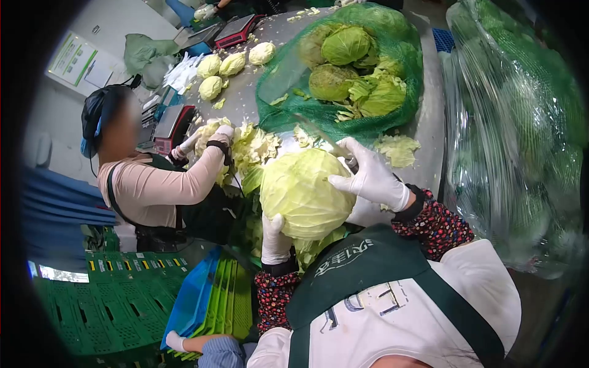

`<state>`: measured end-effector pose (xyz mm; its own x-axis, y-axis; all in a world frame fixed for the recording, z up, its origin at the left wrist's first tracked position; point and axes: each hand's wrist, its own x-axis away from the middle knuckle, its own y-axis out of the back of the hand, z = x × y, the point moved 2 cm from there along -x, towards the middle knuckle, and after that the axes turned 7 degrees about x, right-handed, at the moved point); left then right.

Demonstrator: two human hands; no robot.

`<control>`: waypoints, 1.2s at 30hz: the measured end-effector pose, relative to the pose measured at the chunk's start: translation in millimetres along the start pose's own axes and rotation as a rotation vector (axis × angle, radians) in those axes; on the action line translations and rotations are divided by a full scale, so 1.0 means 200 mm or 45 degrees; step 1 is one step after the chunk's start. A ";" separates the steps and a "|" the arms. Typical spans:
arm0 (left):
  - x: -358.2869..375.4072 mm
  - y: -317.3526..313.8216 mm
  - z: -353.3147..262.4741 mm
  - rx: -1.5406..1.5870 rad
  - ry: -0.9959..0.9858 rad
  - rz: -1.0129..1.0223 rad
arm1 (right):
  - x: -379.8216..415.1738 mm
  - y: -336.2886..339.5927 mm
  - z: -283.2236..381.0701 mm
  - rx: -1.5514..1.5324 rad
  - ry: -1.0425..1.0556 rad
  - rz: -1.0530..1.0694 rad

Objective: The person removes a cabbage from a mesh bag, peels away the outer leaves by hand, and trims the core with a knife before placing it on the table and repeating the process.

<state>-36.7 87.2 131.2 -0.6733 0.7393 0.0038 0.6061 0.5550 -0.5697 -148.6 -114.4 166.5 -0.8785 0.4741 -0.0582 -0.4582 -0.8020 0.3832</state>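
A large pale-green cabbage [307, 195] is in front of my chest. My left hand [276, 236], in a white glove, grips it from the lower left side. My right hand [371, 175], also gloved, is closed around the handle of a knife [324, 136] at the cabbage's upper right. Its thumb rests against the cabbage, and the blade points up and left, away from me. Trimmed leaves [254, 147] lie on the table just beyond the cabbage, and more leaves show below it.
A green mesh bag [276, 110] holding several cabbages [346, 46] lies open on the metal table [432, 110]. Plastic-wrapped mesh sacks [509, 135] stand at right. At left a co-worker [159, 184] handles leaves near red scales [175, 126]. Blue and green crates [196, 294] are lower left, beside another gloved hand [177, 341].
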 end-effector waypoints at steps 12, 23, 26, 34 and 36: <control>0.10 0.00 0.01 0.042 0.052 -0.002 | 0.14 0.06 0.10 -0.307 0.228 -0.133; 0.03 0.03 0.09 0.324 0.251 -0.098 | 0.13 0.01 -0.10 -1.062 0.170 0.324; -0.04 0.06 0.09 0.208 0.111 -0.220 | 0.13 -0.04 -0.16 -1.098 -0.048 0.252; -0.22 0.13 0.35 -0.886 -0.219 -0.078 | 0.12 -0.21 -0.70 -0.840 -0.775 0.019; -0.32 0.21 0.47 -0.878 -0.078 -0.298 | 0.12 -0.23 -0.73 -0.946 -0.734 -0.034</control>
<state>-7.9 27.1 29.5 -0.8281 0.5606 0.0043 0.5587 0.8247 0.0878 -168.4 -119.1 13.1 -0.7555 0.4428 0.4829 -0.6203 -0.7207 -0.3095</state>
